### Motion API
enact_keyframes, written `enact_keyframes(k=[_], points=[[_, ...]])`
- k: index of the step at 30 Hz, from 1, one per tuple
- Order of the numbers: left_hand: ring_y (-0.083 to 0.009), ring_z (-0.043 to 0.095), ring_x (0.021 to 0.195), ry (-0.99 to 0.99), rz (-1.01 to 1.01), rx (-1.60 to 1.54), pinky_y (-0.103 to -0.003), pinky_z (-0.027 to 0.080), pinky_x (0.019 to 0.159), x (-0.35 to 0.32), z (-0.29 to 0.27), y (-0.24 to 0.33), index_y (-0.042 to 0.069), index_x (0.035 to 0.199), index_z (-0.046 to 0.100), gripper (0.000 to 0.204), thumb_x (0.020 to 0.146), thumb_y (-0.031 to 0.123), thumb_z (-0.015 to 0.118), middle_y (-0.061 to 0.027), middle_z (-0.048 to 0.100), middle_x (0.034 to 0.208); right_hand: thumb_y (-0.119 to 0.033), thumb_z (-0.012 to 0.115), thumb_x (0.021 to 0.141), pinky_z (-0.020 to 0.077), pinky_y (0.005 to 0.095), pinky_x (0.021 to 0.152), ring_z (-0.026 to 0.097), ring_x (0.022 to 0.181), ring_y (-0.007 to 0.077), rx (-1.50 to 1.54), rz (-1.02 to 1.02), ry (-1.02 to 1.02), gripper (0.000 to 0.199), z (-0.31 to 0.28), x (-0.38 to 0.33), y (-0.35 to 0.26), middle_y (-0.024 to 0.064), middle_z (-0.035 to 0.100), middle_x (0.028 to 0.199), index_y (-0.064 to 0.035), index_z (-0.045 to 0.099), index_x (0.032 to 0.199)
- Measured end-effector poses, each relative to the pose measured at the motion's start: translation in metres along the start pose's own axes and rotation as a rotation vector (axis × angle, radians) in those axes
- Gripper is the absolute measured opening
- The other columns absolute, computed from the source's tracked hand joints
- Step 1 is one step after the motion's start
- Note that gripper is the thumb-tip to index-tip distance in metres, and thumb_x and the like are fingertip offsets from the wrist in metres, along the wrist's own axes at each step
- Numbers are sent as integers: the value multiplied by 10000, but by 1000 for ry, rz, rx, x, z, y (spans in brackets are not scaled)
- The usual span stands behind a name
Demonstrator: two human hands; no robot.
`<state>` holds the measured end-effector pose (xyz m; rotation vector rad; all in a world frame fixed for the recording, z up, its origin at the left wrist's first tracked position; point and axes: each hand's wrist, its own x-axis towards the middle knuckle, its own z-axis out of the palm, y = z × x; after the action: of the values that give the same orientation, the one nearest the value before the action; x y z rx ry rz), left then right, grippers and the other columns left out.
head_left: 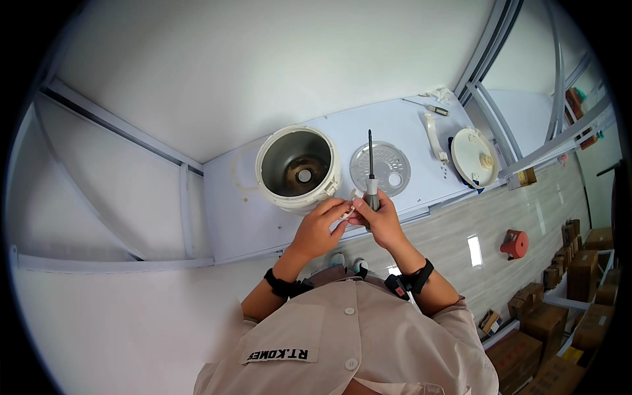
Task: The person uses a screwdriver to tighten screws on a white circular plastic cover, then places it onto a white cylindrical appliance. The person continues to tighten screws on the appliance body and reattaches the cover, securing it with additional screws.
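Together, two bare hands meet at the front edge of one white table (230, 230), just beside one rice cooker body (262, 172). The left hand (317, 227) pinches one small white part (347, 212) between thumb and fingers; whether it also touches the cooker wall, I cannot tell. The right hand (382, 220) grasps one grey-handled screwdriver (370, 184), its dark shaft pointing away from the person, and its fingertips meet the same white part, so both hands hold that piece between them.

The cooker body stands open without a lid, its grey interior showing one pale round disc in the middle of a brownish bottom. To its right lies one round perforated metal plate (362, 176), with one larger hole, partly behind the screwdriver. Farther right are one long cream handle (432, 137), several tiny pieces (444, 172) too small to count surely, and one round cream lid (471, 161). Toward the back corner rest a second screwdriver (436, 110) and one crumpled white wrapper (442, 95). On the floor stands one red stool (514, 244), near several cardboard boxes (583, 273).
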<state>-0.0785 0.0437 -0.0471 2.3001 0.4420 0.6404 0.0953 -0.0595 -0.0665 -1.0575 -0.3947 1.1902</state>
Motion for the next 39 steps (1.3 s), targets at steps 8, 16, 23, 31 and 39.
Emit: enact_keyframes(k=[8,16,23,31,39], points=[[-321,704,1096,43,24,105,-403,587,899,0,-20,19,66,1371,684,518,859,49,756,-110,672,1290,-205,768,1033,669,312,738,746,849,162,3,25,51,269,8,9,5,64,692,956,-23,597,1131],[-319,659,1188,228,78,407,-488,513,1060,14,-47,19,75,1388,682,667,767,222,878,-114,688,1252,-230,758,1043,663,345,752,755,918,211,-1,44,65,292,15,25,15,94,701,1021,-45,563,1158],[-253,680,1045,245,9,465,-444,448,1015,20,-35,-2,66,1344,690,726,733,387,915,-75,735,1099,-249,777,1033,649,332,767,742,918,182,-28,87,94,330,28,24,8,79,708,1010,-22,581,1170],[-225,702,823,348,-16,490,-369,425,793,22,-22,-13,112,1263,747,633,725,394,927,-55,773,938,-251,757,1045,660,350,801,730,905,150,-90,66,89,297,33,28,7,56,710,1017,-40,597,1181],[-188,672,790,390,1,478,-357,402,786,22,-20,-17,130,1238,761,542,778,383,894,-5,744,869,-252,782,1028,672,337,784,730,882,141,-86,67,91,319,35,32,6,43,690,974,-26,593,1151]])
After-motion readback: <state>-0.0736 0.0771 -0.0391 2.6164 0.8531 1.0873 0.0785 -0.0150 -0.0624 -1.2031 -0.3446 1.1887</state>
